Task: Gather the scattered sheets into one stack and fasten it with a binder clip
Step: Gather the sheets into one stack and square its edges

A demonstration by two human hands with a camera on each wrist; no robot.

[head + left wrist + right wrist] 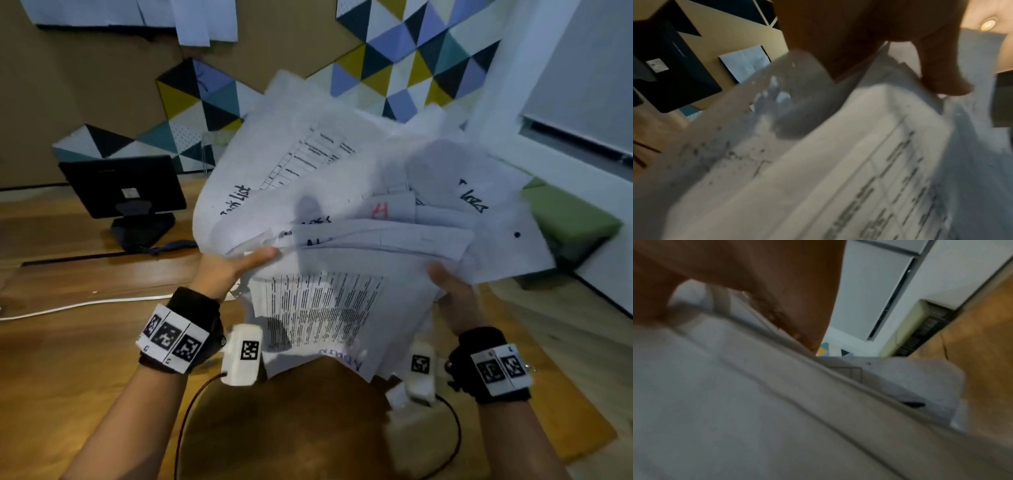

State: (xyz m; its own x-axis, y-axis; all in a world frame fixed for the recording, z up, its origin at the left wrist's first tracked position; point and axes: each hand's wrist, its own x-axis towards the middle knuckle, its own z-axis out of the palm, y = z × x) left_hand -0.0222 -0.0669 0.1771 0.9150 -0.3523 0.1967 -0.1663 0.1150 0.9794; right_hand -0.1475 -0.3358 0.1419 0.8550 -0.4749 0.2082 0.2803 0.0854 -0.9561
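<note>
Head cam: both hands up w/ a messy bundle of sheets (342,212) held between them, lifted above the wooden table (85,342) — pages fanned out at all angles, not squared at all. Left hand (233,270) grips the bundle's left edge, thumb on top of the paper, fingers hidden underneath. Right hand (455,294) grips the right edge the same way, thumb over the top sheet. Hands well apart, one per side. Top pages show a printed table, handwritten marker text, some red ink; the lowest visible page carries dense print & hangs toward the person. Left wrist cam: blurry, thumb (941,78) pressing down on the sheets, printed grid running beneath it. Right wrist cam: also blurred — layered paper edges under the palm, can't tell finger positions there. Behind, a dark monitor (123,188) on its stand sits at the table's far left, white cable (85,303) running across the wood near it. No clip seen in any view.
</note>
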